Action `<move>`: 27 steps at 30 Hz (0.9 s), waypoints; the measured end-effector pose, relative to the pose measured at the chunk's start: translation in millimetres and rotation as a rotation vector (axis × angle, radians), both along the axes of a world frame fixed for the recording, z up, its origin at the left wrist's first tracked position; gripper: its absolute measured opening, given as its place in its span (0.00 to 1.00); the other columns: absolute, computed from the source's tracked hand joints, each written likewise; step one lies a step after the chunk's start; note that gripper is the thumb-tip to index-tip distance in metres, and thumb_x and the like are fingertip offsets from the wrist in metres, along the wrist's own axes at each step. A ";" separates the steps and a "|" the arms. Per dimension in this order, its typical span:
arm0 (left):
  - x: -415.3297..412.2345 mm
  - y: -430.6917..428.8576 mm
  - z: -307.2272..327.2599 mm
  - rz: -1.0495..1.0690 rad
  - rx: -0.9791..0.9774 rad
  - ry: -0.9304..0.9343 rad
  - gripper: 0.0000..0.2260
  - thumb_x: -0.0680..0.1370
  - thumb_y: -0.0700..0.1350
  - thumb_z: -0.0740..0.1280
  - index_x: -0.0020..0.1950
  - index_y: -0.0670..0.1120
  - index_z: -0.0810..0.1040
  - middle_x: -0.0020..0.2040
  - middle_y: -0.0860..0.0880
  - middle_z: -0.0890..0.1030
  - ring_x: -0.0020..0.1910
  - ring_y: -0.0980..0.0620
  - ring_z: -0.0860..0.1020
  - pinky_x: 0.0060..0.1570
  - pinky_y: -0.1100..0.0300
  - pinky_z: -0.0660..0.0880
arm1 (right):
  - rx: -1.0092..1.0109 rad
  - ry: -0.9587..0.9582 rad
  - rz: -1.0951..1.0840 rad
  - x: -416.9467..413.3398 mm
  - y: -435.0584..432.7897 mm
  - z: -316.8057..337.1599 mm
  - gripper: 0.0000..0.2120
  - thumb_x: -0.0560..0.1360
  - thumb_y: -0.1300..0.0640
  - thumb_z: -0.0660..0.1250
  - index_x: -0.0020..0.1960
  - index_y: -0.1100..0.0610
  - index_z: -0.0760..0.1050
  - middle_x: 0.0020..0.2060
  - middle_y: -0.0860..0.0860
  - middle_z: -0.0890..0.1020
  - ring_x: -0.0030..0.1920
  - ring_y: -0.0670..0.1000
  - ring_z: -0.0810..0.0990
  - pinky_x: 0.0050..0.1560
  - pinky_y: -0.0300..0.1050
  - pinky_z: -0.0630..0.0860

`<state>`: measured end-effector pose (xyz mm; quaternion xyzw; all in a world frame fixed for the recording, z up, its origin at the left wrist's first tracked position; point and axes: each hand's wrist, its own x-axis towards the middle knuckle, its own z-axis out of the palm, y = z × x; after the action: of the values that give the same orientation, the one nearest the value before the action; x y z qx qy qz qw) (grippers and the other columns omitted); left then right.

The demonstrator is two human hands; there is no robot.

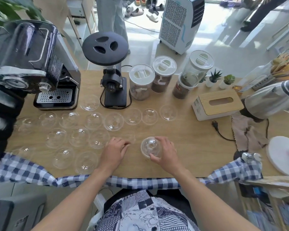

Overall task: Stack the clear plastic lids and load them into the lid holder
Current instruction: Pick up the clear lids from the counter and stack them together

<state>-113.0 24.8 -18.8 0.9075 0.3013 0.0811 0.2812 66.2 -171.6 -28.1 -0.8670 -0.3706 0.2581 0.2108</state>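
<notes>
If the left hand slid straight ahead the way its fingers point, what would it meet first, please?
Probably a faint clear lid just beyond the left hand fingertips; blur makes that uncertain. Farther along lie more lids.

1. Left hand [114, 151], lower centre: fingertips motion-blurred over a faint clear lid [128, 138]; contact can't be read.
2. Right hand [163, 153] covers the near side of the domed lid stack [150, 147]; lid count unreadable.
3. Espresso machine [32, 64], upper left, cut by the frame edge.
4. Kettle [272, 100], right edge, blurred and cropped.
5. White disc [284, 155], lower right, smeared, unidentifiable.
</notes>
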 end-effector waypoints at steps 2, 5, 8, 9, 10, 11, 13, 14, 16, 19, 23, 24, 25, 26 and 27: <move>-1.6 1.3 3.6 0.033 -0.121 -0.073 0.06 0.83 0.47 0.75 0.59 0.51 0.88 0.50 0.59 0.86 0.48 0.59 0.80 0.52 0.58 0.80 | 0.001 0.016 0.002 -4.2 1.6 -1.1 0.39 0.73 0.34 0.73 0.79 0.47 0.68 0.71 0.44 0.75 0.68 0.50 0.77 0.73 0.56 0.76; -2.5 0.6 11.2 0.152 -0.352 -0.102 0.05 0.84 0.48 0.73 0.59 0.53 0.87 0.52 0.60 0.85 0.51 0.62 0.83 0.54 0.63 0.80 | -0.017 0.061 -0.002 -8.4 3.6 1.7 0.38 0.75 0.43 0.80 0.80 0.49 0.68 0.72 0.45 0.75 0.69 0.49 0.76 0.76 0.53 0.74; -4.4 -2.2 14.0 0.263 -0.585 -0.128 0.04 0.85 0.49 0.72 0.57 0.54 0.86 0.50 0.58 0.88 0.51 0.57 0.85 0.54 0.60 0.82 | -0.019 0.072 -0.009 -10.2 3.2 1.8 0.39 0.75 0.46 0.82 0.81 0.48 0.68 0.72 0.46 0.75 0.69 0.49 0.76 0.77 0.54 0.74; -4.1 -3.8 14.6 0.302 -0.679 -0.149 0.04 0.86 0.48 0.71 0.58 0.53 0.86 0.50 0.55 0.89 0.51 0.55 0.86 0.55 0.57 0.84 | -0.015 0.070 -0.011 -10.6 2.9 0.7 0.39 0.75 0.46 0.82 0.81 0.48 0.68 0.72 0.45 0.75 0.69 0.49 0.77 0.76 0.54 0.75; -3.5 -5.5 14.0 0.341 -0.778 -0.167 0.05 0.86 0.47 0.70 0.58 0.50 0.85 0.51 0.52 0.89 0.52 0.52 0.87 0.57 0.55 0.85 | -0.014 0.071 -0.013 -11.0 2.7 -0.9 0.39 0.76 0.45 0.82 0.81 0.48 0.68 0.72 0.45 0.75 0.69 0.49 0.77 0.76 0.54 0.75; -2.5 -7.7 13.3 0.369 -0.876 -0.178 0.06 0.87 0.45 0.69 0.59 0.47 0.85 0.52 0.48 0.89 0.54 0.48 0.87 0.59 0.53 0.85 | -0.017 0.073 -0.014 -11.1 2.8 -1.0 0.39 0.76 0.45 0.81 0.81 0.47 0.68 0.72 0.45 0.75 0.69 0.49 0.77 0.76 0.54 0.75; -1.1 -13.2 9.5 0.390 -1.045 -0.186 0.08 0.88 0.43 0.66 0.60 0.42 0.85 0.53 0.43 0.89 0.57 0.43 0.87 0.63 0.50 0.85 | -0.028 0.082 -0.012 -11.1 4.0 0.9 0.39 0.76 0.45 0.81 0.81 0.46 0.67 0.73 0.45 0.75 0.70 0.49 0.76 0.76 0.54 0.75; 0.0 -16.1 6.9 0.397 -1.116 -0.189 0.09 0.88 0.42 0.66 0.60 0.41 0.84 0.53 0.43 0.89 0.58 0.41 0.87 0.63 0.50 0.84 | -0.028 0.090 -0.008 -11.0 5.1 3.2 0.39 0.76 0.46 0.81 0.82 0.46 0.67 0.74 0.45 0.75 0.72 0.50 0.76 0.76 0.55 0.76; 3.6 -22.3 3.5 0.428 -1.235 -0.197 0.09 0.88 0.41 0.65 0.61 0.39 0.83 0.52 0.43 0.88 0.56 0.42 0.86 0.63 0.50 0.84 | -0.029 0.113 -0.002 -9.4 7.2 7.3 0.39 0.77 0.48 0.80 0.83 0.46 0.67 0.77 0.46 0.73 0.74 0.52 0.75 0.77 0.56 0.76; 11.5 -28.6 -2.6 0.486 -1.339 -0.204 0.10 0.88 0.41 0.65 0.62 0.37 0.83 0.52 0.42 0.86 0.54 0.45 0.85 0.62 0.51 0.83 | -0.039 0.118 0.015 -6.8 9.3 7.8 0.41 0.77 0.48 0.80 0.85 0.43 0.64 0.81 0.44 0.69 0.76 0.52 0.75 0.77 0.60 0.76; 21.0 -31.9 -10.3 0.540 -1.412 -0.222 0.09 0.88 0.41 0.65 0.62 0.38 0.83 0.50 0.44 0.86 0.50 0.48 0.84 0.59 0.52 0.82 | -0.029 0.118 0.016 -4.3 7.8 1.1 0.45 0.77 0.50 0.80 0.87 0.40 0.59 0.83 0.43 0.64 0.78 0.52 0.73 0.78 0.61 0.76; 23.4 -32.9 -10.4 0.547 -1.407 -0.209 0.09 0.88 0.40 0.65 0.62 0.39 0.83 0.49 0.44 0.86 0.50 0.49 0.84 0.57 0.52 0.82 | -0.031 0.136 0.006 -4.0 7.1 1.6 0.48 0.77 0.50 0.80 0.88 0.41 0.57 0.84 0.44 0.62 0.79 0.52 0.72 0.79 0.60 0.75; 25.8 -33.8 -9.8 0.552 -1.394 -0.189 0.09 0.88 0.40 0.65 0.62 0.39 0.83 0.49 0.45 0.86 0.49 0.49 0.84 0.56 0.53 0.83 | -0.038 0.157 -0.007 -3.4 6.0 1.8 0.51 0.76 0.51 0.81 0.89 0.42 0.54 0.85 0.45 0.60 0.79 0.52 0.71 0.80 0.59 0.74; 28.2 -34.6 -9.3 0.555 -1.373 -0.167 0.09 0.88 0.40 0.65 0.62 0.39 0.84 0.50 0.45 0.87 0.49 0.50 0.84 0.54 0.53 0.83 | -0.044 0.182 -0.018 -3.3 4.8 2.6 0.54 0.76 0.51 0.81 0.90 0.43 0.51 0.86 0.45 0.58 0.79 0.51 0.70 0.80 0.57 0.72; 30.7 -35.2 -9.4 0.557 -1.347 -0.146 0.09 0.88 0.40 0.65 0.62 0.40 0.84 0.51 0.44 0.87 0.49 0.50 0.84 0.54 0.54 0.84 | -0.048 0.206 -0.026 -3.2 3.0 3.5 0.56 0.75 0.52 0.82 0.91 0.45 0.49 0.86 0.46 0.57 0.80 0.51 0.70 0.81 0.57 0.72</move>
<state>-82.4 -10.5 -28.2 0.4197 0.4857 0.0072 0.7667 63.0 -168.6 -24.6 -0.8453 -0.3295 0.3521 0.2302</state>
